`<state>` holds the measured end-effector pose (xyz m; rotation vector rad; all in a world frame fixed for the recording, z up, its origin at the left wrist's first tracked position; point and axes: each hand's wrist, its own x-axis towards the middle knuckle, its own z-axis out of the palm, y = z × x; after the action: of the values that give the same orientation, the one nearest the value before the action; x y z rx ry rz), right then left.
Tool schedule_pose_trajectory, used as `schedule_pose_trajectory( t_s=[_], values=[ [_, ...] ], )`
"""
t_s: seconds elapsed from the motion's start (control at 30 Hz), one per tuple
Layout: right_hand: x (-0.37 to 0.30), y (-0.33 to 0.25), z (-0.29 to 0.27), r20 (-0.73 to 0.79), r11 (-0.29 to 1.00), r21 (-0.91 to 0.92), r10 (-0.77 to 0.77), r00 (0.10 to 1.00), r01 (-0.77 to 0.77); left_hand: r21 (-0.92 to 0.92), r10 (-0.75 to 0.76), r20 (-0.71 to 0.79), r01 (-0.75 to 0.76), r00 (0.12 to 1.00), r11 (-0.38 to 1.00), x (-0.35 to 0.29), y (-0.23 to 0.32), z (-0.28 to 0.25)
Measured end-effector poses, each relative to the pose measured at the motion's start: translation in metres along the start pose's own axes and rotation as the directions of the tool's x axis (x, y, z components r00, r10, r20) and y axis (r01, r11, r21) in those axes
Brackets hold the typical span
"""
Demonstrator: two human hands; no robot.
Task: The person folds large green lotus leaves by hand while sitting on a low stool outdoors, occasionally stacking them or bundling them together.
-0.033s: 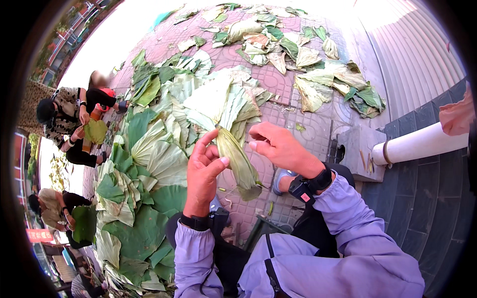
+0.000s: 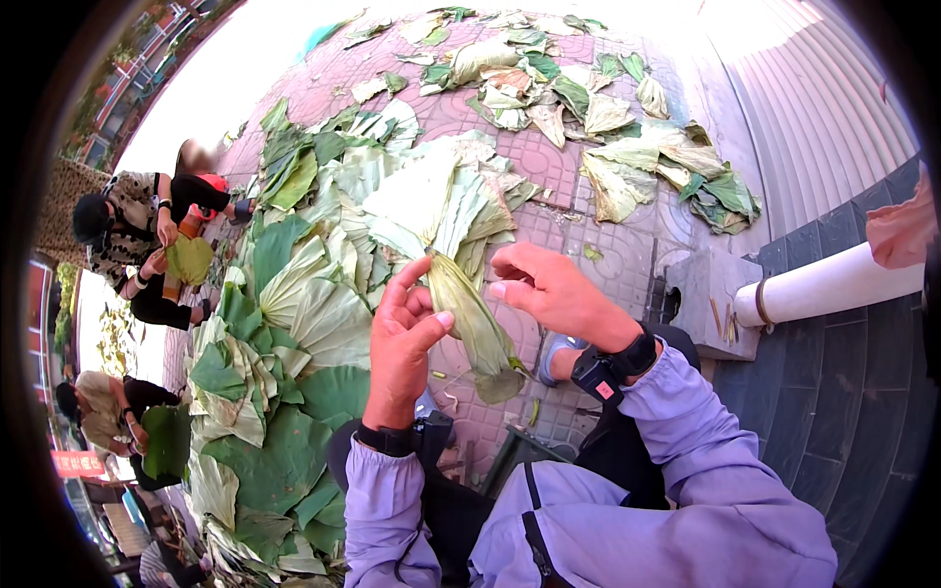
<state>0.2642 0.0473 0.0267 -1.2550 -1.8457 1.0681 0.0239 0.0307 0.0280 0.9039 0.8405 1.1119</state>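
Note:
A folded, yellow-green dried lotus leaf (image 2: 472,318) hangs pinched in my left hand (image 2: 400,328), narrow end up and ragged tip pointing down. My left thumb presses against its side, with the index finger by its narrow top. Just right of the leaf, my right hand (image 2: 561,294) is closed, fingers curled toward the thumb. Whatever it pinches, if anything, is too small or hidden to make out. Beyond my hands, a pile of large pale and green lotus leaves (image 2: 328,294) spreads over the paving to the left.
More dried leaves (image 2: 627,171) lie on the far paving (image 2: 549,167). At right stand a concrete block (image 2: 711,299) and a white pipe (image 2: 833,279). A dark green container (image 2: 520,456) sits between my legs. Two people (image 2: 137,240) (image 2: 118,421) handle leaves at left.
The lower end of the folded lotus leaf has swung slightly downward and to the right. My hands have hardly moved.

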Motion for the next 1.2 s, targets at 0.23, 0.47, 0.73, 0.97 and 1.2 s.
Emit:
schedule_pose_trajectory(
  t_s=[0.23, 0.47, 0.73, 0.97, 1.2],
  values=[
    [-0.004, 0.002, 0.023, 0.213, 0.9, 0.415, 0.043, 0.976, -0.13, 0.018, 0.024, 0.027, -0.025, 0.999, 1.0, -0.008, -0.003, 0.004],
    [-0.003, 0.001, 0.011, 0.225, 0.736, 0.638, 0.102, 0.969, -0.226, 0.059, -0.001, -0.038, 0.003, 0.999, 0.998, -0.011, -0.003, -0.011],
    [-0.004, 0.002, 0.008, 0.222, 0.765, 0.6, 0.125, 0.967, -0.236, -0.016, -0.069, 0.059, 0.07, 0.996, 0.997, -0.01, -0.011, -0.022],
    [-0.006, -0.002, 0.015, 0.218, 0.863, 0.462, 0.115, 0.969, -0.206, -0.076, -0.024, -0.005, 0.023, 1.0, 0.997, -0.01, -0.009, -0.005],
    [-0.005, -0.007, -0.001, 0.201, 0.845, 0.496, 0.11, 0.973, -0.198, 0.013, 0.025, -0.014, -0.025, 1.0, 1.0, -0.007, -0.016, -0.022]
  ],
)
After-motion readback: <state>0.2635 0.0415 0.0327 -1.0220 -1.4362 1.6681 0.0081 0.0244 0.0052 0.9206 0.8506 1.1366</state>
